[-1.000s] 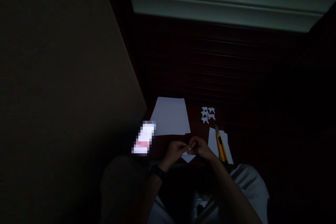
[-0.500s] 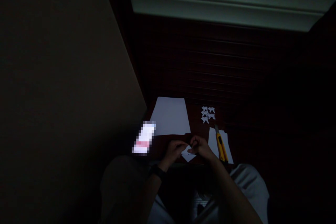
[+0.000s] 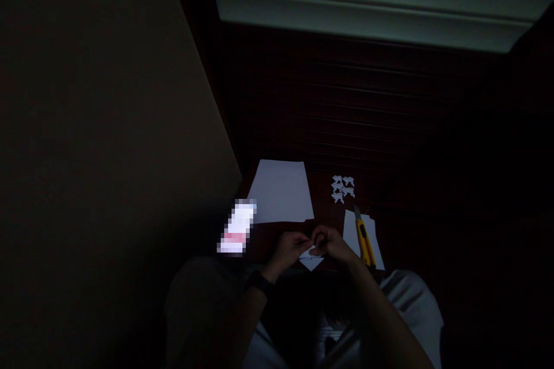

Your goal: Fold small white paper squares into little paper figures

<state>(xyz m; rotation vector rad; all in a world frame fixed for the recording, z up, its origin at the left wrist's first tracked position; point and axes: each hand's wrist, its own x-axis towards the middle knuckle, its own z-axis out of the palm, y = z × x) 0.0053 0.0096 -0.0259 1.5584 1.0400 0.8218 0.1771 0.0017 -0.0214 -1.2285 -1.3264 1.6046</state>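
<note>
The scene is very dark. My left hand (image 3: 289, 247) and my right hand (image 3: 331, 243) meet over a small white piece of paper (image 3: 311, 260) at the near edge of a dark wooden table (image 3: 329, 216). Both hands pinch that paper between their fingertips. A black watch sits on my left wrist. A yellow utility knife (image 3: 365, 239) lies just right of my right hand, on a small white sheet (image 3: 376, 245).
A larger white sheet (image 3: 281, 191) lies beyond my hands. Several small folded paper pieces (image 3: 342, 188) sit in a cluster at the back right. A lit, blurred phone screen (image 3: 237, 228) lies at the left. A wall rises on the left, dark panelling behind.
My fingers have shifted slightly on the small paper, which now shows lower beneath my hands. Everything else has stayed put.
</note>
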